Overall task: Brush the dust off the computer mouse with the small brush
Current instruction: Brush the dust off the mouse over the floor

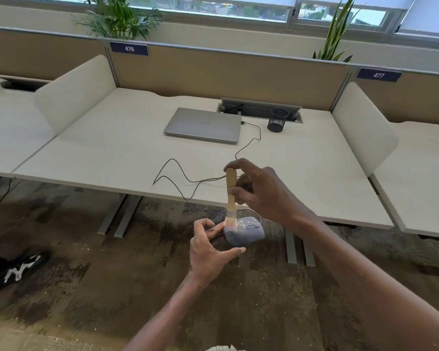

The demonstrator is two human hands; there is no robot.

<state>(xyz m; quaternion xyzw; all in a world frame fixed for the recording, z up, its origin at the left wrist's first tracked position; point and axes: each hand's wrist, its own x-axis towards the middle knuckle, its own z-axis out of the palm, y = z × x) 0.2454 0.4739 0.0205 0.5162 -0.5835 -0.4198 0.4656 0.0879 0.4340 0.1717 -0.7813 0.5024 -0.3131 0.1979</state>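
Your left hand point(211, 252) has the computer mouse point(246, 233) pinched off the desk, thumb along its near side and fingers curled at its left end, held out over the carpet point(86, 287) just in front of the desk edge point(162, 196). The mouse's long axis runs left to right, buttons and wheel toward the far right, where its cable point(193, 182) climbs back over the desk to the closed laptop point(203, 125). Your right hand point(261, 193) grips the small brush point(230, 198) by its wooden handle, fingers wrapped round it. The brush stands nearly upright, handle up, bristles down and touching the mouse's dusty left top. A black mesh cup point(277, 120) sits right of the laptop.
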